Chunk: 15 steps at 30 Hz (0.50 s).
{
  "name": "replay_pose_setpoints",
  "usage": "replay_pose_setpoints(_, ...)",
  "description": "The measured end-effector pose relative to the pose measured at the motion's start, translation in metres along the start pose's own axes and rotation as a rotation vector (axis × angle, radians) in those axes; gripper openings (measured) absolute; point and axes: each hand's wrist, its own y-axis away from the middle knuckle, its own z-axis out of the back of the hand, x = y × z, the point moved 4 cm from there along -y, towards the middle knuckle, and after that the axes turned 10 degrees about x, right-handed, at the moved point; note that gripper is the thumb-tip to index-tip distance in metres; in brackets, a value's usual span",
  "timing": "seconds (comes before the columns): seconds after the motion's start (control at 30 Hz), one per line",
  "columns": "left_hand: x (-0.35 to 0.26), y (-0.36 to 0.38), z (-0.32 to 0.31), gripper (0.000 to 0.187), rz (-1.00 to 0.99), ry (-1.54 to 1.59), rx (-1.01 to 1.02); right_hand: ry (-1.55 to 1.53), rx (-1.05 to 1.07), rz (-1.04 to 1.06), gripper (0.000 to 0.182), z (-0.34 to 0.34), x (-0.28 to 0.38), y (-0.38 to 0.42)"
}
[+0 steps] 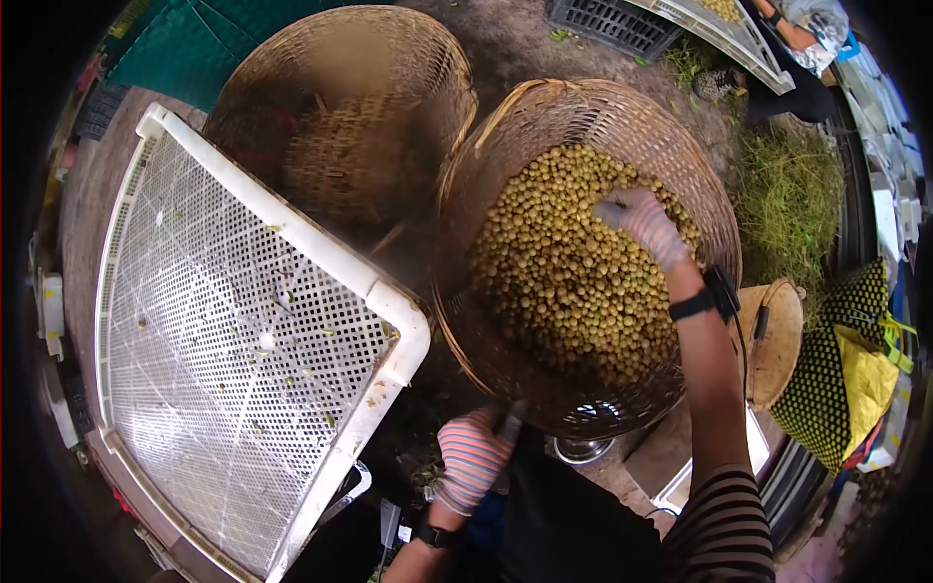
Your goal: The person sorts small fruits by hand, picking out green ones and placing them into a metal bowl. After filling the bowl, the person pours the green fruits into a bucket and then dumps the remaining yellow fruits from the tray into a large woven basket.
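A deep woven basket (695,155) holds a heap of small round yellow-brown fruits (573,272), which look like longans. My right hand (646,223), in a striped glove with grey fingertips, reaches over the rim onto the heap's upper right. Its fingers are curled together against the fruits, and what they hold is hidden. My left hand (473,455), gloved the same way, is low beside the basket's near edge. Its fingertips are blurred and partly hidden, so I cannot make out whether it grips anything.
A large white perforated tray (408,335) with leaf scraps stands tilted on the left. Behind it is a second woven basket (428,58). Green stems (787,199) lie at right, near a yellow-and-black bag (836,379). Another person's arm (792,34) shows at top right.
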Motion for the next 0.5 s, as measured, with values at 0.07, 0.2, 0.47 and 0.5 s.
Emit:
replay_pose_setpoints(0.07,-0.014,0.002,0.004,0.037,-0.158,0.106,-0.175,-0.141,0.076,0.156,0.033,-0.021,0.020,0.048)
replay_pose_setpoints(0.2,-0.057,-0.022,0.016,0.037,-0.429,0.369,-0.451,-0.070,0.244,0.369,0.019,-0.068,0.054,0.115)
replay_pose_setpoints(0.47,-0.025,-0.043,-0.036,0.020,-0.336,0.471,-0.353,0.208,-0.003,0.511,0.011,-0.104,0.041,0.144)
replay_pose_setpoints(0.5,-0.027,-0.044,-0.037,0.022,-0.339,0.407,-0.352,0.262,-0.060,0.450,0.010,-0.095,0.033,0.133)
